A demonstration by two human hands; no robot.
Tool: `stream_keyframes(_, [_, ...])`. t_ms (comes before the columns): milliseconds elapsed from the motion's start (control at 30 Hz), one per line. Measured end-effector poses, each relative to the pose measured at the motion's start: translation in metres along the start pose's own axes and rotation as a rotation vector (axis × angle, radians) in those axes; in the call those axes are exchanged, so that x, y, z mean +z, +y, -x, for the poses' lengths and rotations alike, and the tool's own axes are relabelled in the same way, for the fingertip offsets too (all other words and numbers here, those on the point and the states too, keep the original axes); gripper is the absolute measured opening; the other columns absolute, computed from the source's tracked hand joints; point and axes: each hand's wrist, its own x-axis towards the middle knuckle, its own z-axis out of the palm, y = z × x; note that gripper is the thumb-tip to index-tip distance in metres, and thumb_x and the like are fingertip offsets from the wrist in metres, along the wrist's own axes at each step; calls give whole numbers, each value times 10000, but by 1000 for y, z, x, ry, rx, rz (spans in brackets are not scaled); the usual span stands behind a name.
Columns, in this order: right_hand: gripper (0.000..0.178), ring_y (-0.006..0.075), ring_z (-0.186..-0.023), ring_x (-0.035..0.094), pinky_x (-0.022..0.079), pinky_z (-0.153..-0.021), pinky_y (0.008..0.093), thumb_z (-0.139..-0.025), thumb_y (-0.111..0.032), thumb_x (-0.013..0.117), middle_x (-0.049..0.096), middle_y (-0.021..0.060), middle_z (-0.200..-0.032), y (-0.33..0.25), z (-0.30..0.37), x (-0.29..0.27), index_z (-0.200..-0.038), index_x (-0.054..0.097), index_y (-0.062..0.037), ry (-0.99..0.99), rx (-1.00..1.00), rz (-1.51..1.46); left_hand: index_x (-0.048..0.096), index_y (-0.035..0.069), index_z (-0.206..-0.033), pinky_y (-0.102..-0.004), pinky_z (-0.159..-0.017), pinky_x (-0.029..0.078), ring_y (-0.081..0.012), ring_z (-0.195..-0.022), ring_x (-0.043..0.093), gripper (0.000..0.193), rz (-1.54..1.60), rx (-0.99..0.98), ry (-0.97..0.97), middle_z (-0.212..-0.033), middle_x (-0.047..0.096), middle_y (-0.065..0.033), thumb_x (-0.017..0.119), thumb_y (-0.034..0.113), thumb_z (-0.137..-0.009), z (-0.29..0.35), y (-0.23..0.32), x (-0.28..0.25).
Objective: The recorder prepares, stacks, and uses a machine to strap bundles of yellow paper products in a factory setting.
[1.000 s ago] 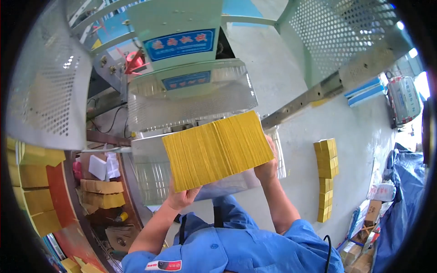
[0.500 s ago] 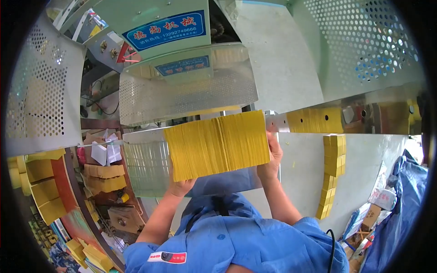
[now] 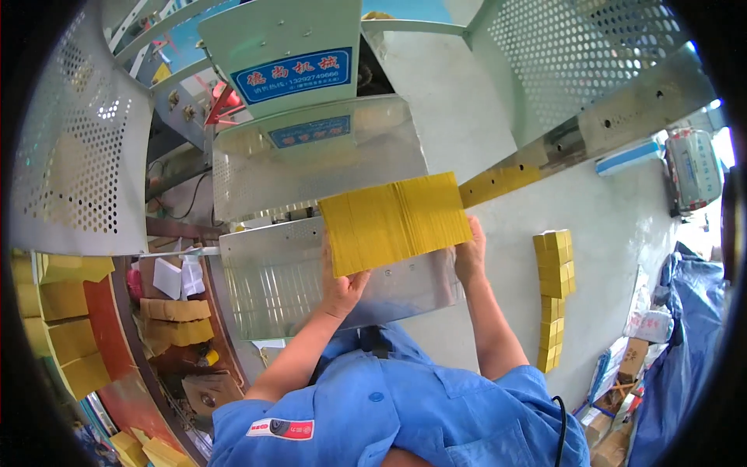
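Observation:
Between my two hands is a thick stack of yellow paper sheets (image 3: 397, 226), held by its ends and tilted up at the right. My left hand (image 3: 342, 288) grips the lower left end, its thumb on the front and its other fingers mostly hidden. On the right end, my right hand (image 3: 471, 249) is closed, with part of the fingers behind the stack. Below and behind the stack lies a shiny metal tray (image 3: 272, 288) of the machine. A clear-looking slanted cover (image 3: 327, 156) sits just beyond it.
Perforated metal guards (image 3: 78, 156) stand at left and far right, with a metal bar (image 3: 545, 156) running off right. Yellow stacks (image 3: 554, 288) line the floor at right, near a blue tarp (image 3: 685, 335). More yellow bundles (image 3: 66, 311) and a cluttered shelf (image 3: 179, 335) are at left.
The stack has shifted right and slightly up in the picture, carried by both hands, and more of the metal tray shows below it. The view has turned a little.

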Motion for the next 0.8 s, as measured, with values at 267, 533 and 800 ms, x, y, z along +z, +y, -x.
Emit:
stream_keyframes(267, [108,78,-843,574,446,-807,236,-934,-119,623,661,-2,-923,29,25,43,-1006,653,-44,91,88,-348,593,-9,-1164,-451,-965,426,-371,-1152,532,404,-50,-5,-49,-1257,557,-197,748,202,-855,-4,19,-42])
stream_keyframes(533, [133,93,-843,570,455,-799,255,-945,-40,554,677,39,-957,8,21,15,-1022,653,5,96,-67,-68,592,1,-1158,-456,-966,433,-399,-1165,526,405,-7,22,21,-1274,551,-207,748,226,-859,-18,1,-13])
stream_keyframes(800, [299,323,-1252,536,409,-1047,428,-943,-88,530,604,187,-1265,-140,77,66,-1214,612,10,-105,-823,815,489,48,-1331,-500,-1127,296,-456,-1368,342,589,-53,13,-77,-1441,404,-234,748,267,-850,-15,-5,-21])
